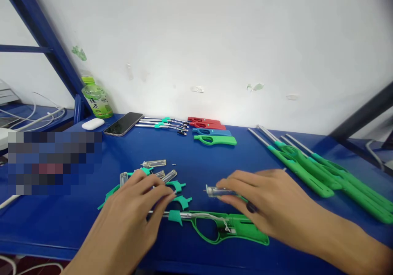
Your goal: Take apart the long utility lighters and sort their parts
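Note:
My right hand [251, 191] pinches a clear lighter fuel tank [216, 191], its valve end pointing left. A dark rounded end [251, 207] shows under that palm; what it belongs to is hidden. My left hand [138, 203] hovers by loose teal trigger pieces [183, 202], its thumb and index finger closed together on something too small to make out. Between and below the hands lies an opened green lighter shell [245, 228], with a metal tube [186, 215], a teal piece and white wires in it. More clear fuel tanks [155, 163] lie beyond my left hand.
Several green long lighters [303, 172] lie on the right. Red shell halves [208, 124], a blue one [211, 132] and a green one [215, 140] sit by the wall, beside metal tubes with wires [162, 123]. A phone [123, 124], white case [93, 123] and bottle [96, 98] stand back left.

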Motion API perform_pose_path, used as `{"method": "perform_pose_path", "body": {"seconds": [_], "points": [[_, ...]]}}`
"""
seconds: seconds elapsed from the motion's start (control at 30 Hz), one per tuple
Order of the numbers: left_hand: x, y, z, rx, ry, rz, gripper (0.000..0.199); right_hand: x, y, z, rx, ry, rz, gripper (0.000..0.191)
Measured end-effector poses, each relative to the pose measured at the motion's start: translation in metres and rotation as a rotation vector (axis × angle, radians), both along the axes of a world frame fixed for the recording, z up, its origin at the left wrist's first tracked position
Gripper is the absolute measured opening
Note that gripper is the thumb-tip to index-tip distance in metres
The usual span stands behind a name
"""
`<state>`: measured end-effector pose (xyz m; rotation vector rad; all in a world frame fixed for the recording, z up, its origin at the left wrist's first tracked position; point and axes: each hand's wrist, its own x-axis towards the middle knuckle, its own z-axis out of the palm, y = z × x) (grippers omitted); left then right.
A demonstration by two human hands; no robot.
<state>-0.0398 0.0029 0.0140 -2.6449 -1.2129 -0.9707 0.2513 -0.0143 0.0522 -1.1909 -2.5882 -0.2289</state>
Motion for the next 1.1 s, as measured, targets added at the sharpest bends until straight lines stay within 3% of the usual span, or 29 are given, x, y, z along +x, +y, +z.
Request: {"method": "perform_pose_path", "body": {"seconds": [0.17, 0.33, 0.93, 1.1], "points": [[-0.010, 0.008, -0.010, 0.034, 0.119, 0.084, 0.030, -0.019, 0.035, -0.002, -0.094, -0.098, -0.050, 0.025], [-0.009, 0.005, -0.010, 0.030, 0.178, 0.105, 0.031, -0.035, 0.052, -0.005, -0.133, -0.119, -0.039, 0.026], [-0.014, 0.005, -0.006, 0.116, 0.262, 0.118, 0.034, -0.043, 0.053, -0.007, -0.204, -0.135, -0.020, 0.027], [-0.005, 0.000, -0.004, 0.077, 0.172, 0.102, 0.029, -0.049, 0.046, -0.006, -0.226, -0.119, 0.006, 0.036]]}}
